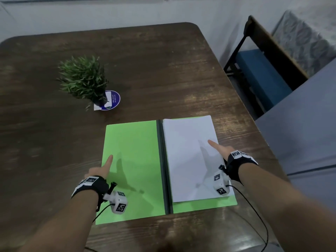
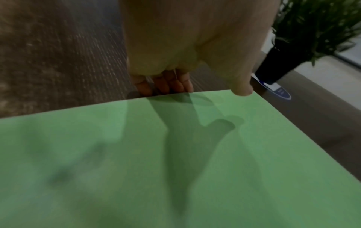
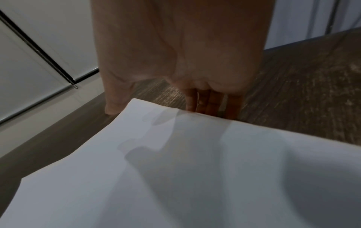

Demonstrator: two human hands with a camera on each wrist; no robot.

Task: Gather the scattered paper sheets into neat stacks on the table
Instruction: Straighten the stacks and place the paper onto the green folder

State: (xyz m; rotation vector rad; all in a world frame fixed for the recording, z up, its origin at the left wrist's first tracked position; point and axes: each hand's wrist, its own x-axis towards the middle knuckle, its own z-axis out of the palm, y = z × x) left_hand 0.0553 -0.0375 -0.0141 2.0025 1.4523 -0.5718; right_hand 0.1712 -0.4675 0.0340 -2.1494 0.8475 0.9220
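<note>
While flat on table: hands at folder w/ sheets.

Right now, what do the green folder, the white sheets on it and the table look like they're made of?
The green folder looks like matte card: flat and even in colour, with no glare, and a dark strip runs down its middle. The white sheets look like plain thin paper, since their edge bows up in the right wrist view. The table shows brown wood grain with a light sheen; solid wood or laminate, I cannot tell.
</note>
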